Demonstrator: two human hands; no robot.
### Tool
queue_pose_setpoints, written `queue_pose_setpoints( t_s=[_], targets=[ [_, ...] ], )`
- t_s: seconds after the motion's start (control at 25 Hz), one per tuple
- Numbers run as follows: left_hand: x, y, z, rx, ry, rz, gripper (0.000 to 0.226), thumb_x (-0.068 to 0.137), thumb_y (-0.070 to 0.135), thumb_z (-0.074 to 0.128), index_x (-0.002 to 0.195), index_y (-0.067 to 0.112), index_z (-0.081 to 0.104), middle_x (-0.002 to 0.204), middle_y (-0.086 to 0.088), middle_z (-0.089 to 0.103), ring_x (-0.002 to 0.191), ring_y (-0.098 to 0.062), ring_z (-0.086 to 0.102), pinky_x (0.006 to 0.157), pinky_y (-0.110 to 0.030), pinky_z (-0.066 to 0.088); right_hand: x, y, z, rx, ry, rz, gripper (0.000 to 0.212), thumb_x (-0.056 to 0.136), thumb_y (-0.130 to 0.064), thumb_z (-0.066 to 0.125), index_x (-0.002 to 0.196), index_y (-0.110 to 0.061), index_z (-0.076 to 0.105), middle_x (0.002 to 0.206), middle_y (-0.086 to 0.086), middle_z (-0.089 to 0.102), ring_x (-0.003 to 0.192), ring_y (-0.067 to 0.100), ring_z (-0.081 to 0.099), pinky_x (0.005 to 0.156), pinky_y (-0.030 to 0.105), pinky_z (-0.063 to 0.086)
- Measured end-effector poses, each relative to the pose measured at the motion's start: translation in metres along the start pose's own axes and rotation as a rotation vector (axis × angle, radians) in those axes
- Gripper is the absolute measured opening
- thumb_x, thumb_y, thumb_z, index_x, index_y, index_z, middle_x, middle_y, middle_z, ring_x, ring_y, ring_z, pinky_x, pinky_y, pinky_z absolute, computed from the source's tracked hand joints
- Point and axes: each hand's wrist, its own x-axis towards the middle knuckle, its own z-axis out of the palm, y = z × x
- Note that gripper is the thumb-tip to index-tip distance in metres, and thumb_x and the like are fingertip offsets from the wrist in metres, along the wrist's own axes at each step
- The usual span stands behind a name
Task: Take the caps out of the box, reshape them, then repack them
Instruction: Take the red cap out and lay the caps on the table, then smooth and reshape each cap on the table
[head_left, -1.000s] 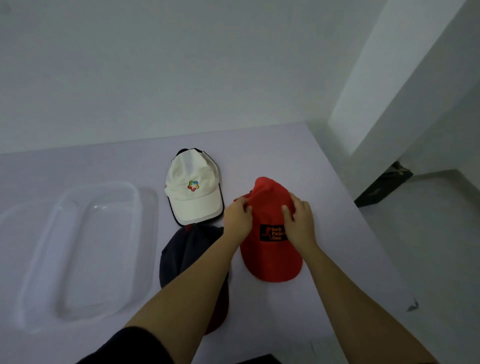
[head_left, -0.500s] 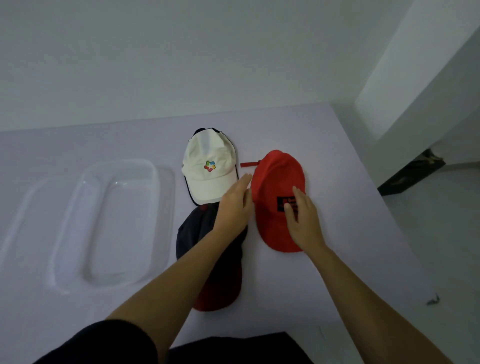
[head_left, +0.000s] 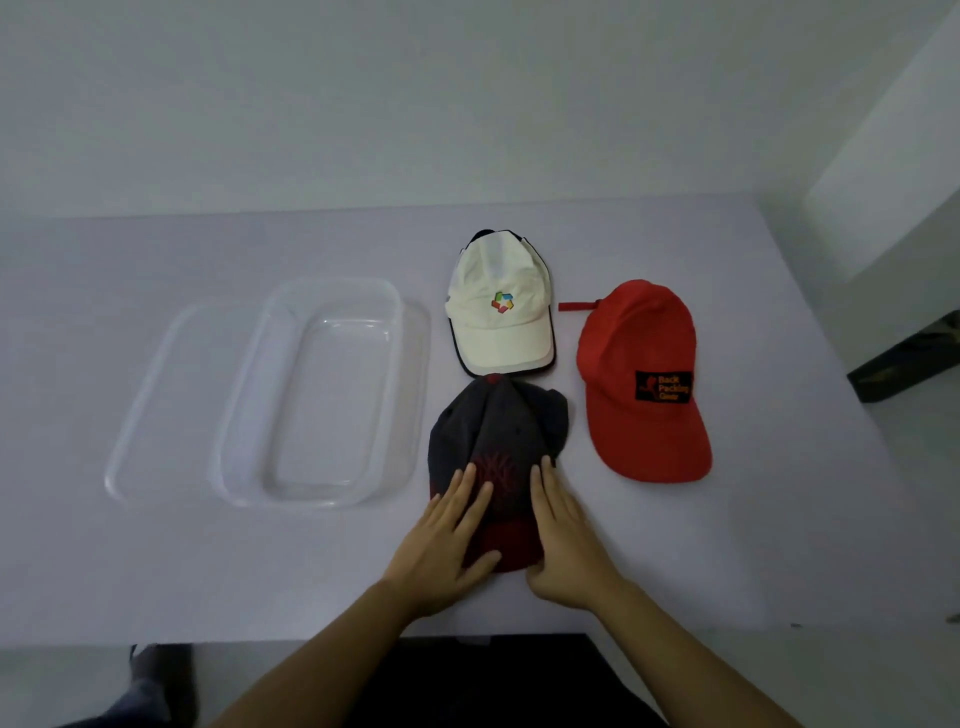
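A dark grey cap with a red brim lies near the table's front edge, brim toward me. My left hand rests flat on the brim's left side, fingers straight. Along the brim's right side lies my right hand, fingers straight too. Behind the dark cap sits a white cap with a coloured logo. A red cap with a black patch lies to the right, untouched. The clear plastic box stands empty to the left.
The box's clear lid lies partly under the box on its left. The table's right edge runs near the red cap, with a dark object on the floor beyond. A wall closes the far side.
Both hands have left the red cap and come back to the dark cap's brim. The red cap now lies free on the table. The camera has tilted down and to the left.
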Motion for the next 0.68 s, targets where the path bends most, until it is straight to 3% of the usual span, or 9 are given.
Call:
queue_pose_setpoints(
  t_s=[0.08, 0.12, 0.2, 0.28, 0.32, 0.4, 0.52, 0.6, 0.68],
  targets=[
    [0.003, 0.001, -0.004, 0.019, -0.068, 0.021, 0.098, 0.079, 0.075, 0.035, 0.142, 0.027, -0.023, 0.150, 0.000, -0.031, 0.141, -0.016, -0.026, 0.115, -0.028, -0.004, 0.001, 0.003, 0.005, -0.070, -0.014, 0.018, 0.114, 0.076, -0.031, 0.062, 0.139, -0.014, -0.032, 0.148, 0.003, -0.034, 0.139, 0.013, -0.023, 0.115, 0.035, 0.000],
    [0.004, 0.003, -0.007, 0.042, -0.086, 0.026, 0.106, 0.077, 0.074, 0.043, 0.140, 0.025, -0.027, 0.149, -0.001, -0.033, 0.139, -0.016, -0.028, 0.114, -0.029, -0.005, 0.001, 0.005, 0.009, -0.106, 0.031, 0.020, 0.118, 0.074, -0.034, 0.065, 0.139, -0.014, -0.032, 0.152, 0.010, -0.025, 0.142, 0.019, -0.014, 0.117, 0.037, 0.008],
    [0.008, 0.001, -0.003, 0.105, -0.115, 0.031, 0.109, 0.077, 0.064, 0.051, 0.136, 0.026, -0.033, 0.148, -0.006, -0.034, 0.138, -0.021, -0.026, 0.115, -0.034, 0.001, 0.002, 0.005, 0.020, -0.163, 0.134, 0.045, 0.131, 0.062, -0.028, 0.078, 0.143, -0.005, -0.023, 0.152, 0.026, 0.016, 0.139, 0.031, 0.029, 0.105, 0.039, 0.043],
    [0.011, 0.004, 0.001, 0.165, -0.043, 0.042, 0.099, 0.083, 0.054, 0.048, 0.140, 0.031, -0.029, 0.148, -0.013, -0.026, 0.137, -0.032, -0.017, 0.116, -0.046, 0.019, 0.003, 0.002, 0.029, -0.168, 0.177, 0.123, 0.134, 0.050, -0.018, 0.085, 0.145, 0.005, -0.007, 0.135, 0.028, 0.049, 0.115, 0.031, 0.061, 0.083, 0.033, 0.057],
    [0.012, 0.008, 0.003, 0.164, -0.018, 0.035, 0.091, 0.087, 0.048, 0.044, 0.142, 0.031, -0.027, 0.148, -0.015, -0.025, 0.136, -0.036, -0.016, 0.115, -0.049, 0.024, 0.002, 0.000, 0.031, -0.160, 0.163, 0.147, 0.129, 0.048, -0.014, 0.086, 0.144, 0.009, 0.004, 0.129, 0.027, 0.055, 0.107, 0.030, 0.065, 0.078, 0.032, 0.058],
    [0.013, 0.011, 0.005, 0.108, -0.045, 0.018, 0.081, 0.096, 0.030, 0.039, 0.139, 0.033, -0.030, 0.143, -0.011, -0.034, 0.132, -0.036, -0.027, 0.116, -0.051, 0.016, 0.002, -0.001, 0.027, -0.181, 0.157, 0.143, 0.110, 0.046, -0.012, 0.087, 0.136, 0.012, 0.029, 0.124, 0.027, 0.059, 0.103, 0.029, 0.067, 0.076, 0.033, 0.057],
    [0.011, 0.011, -0.004, 0.060, 0.010, 0.061, 0.096, 0.094, 0.011, 0.039, 0.123, 0.049, -0.045, 0.149, -0.011, -0.029, 0.131, -0.036, -0.029, 0.115, -0.048, 0.020, 0.009, -0.004, 0.013, -0.287, 0.239, 0.172, 0.088, 0.042, -0.011, 0.086, 0.122, 0.009, 0.054, 0.115, 0.021, 0.067, 0.098, 0.027, 0.070, 0.074, 0.034, 0.058],
    [0.010, 0.008, -0.006, 0.080, 0.105, 0.083, 0.110, 0.086, 0.004, 0.052, 0.131, 0.043, -0.040, 0.155, -0.017, -0.009, 0.138, -0.040, -0.008, 0.103, -0.042, 0.042, 0.014, -0.012, 0.002, -0.350, 0.297, 0.205, 0.080, 0.039, -0.007, 0.084, 0.115, 0.007, 0.062, 0.101, 0.017, 0.073, 0.082, 0.024, 0.073, 0.065, 0.030, 0.059],
    [0.009, 0.007, -0.006, 0.067, 0.150, 0.030, 0.128, 0.062, -0.001, 0.075, 0.147, 0.021, -0.018, 0.150, -0.020, 0.022, 0.133, -0.041, 0.032, 0.075, -0.030, 0.060, 0.014, -0.024, -0.012, -0.367, 0.275, 0.223, 0.075, 0.046, -0.004, 0.082, 0.118, 0.007, 0.060, 0.084, 0.012, 0.074, 0.063, 0.020, 0.070, 0.051, 0.024, 0.054]
  ],
)
